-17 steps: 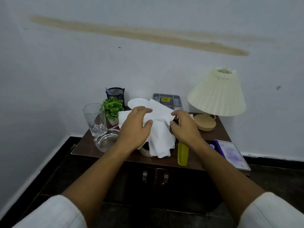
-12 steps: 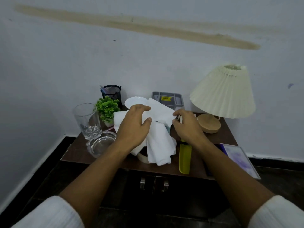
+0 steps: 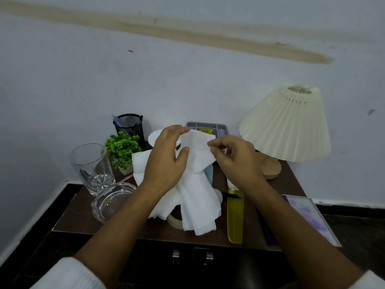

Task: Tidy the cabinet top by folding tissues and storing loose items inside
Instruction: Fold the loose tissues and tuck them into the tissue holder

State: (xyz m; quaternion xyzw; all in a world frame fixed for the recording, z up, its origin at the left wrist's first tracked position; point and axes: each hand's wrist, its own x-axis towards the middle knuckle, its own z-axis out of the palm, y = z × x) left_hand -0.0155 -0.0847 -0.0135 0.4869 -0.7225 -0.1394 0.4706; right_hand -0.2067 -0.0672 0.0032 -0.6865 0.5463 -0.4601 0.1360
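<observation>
A white tissue [image 3: 198, 190] hangs crumpled above the middle of the dark brown cabinet top [image 3: 79, 213]. My left hand [image 3: 166, 161] grips its upper left part with fingers and thumb around the paper. My right hand [image 3: 235, 161] pinches the tissue's upper right corner between thumb and fingertips. The lower folds of the tissue drape over a pale roll of tape [image 3: 174, 222]. The cabinet's two doors [image 3: 158, 265] with metal handles are closed below.
On the left stand a tall glass [image 3: 91, 167], a glass ashtray [image 3: 110, 201], a small green plant [image 3: 123, 149] and a black mesh pen holder [image 3: 130, 126]. A grey tray [image 3: 208, 128] leans at the back. Right: lamp [image 3: 287, 126], yellow-green case [image 3: 235, 217], notebook [image 3: 310, 217].
Both hands have lifted the tissue's top edge higher and pulled it apart a little. My right hand has closed into a pinch on the corner. The camera has moved closer.
</observation>
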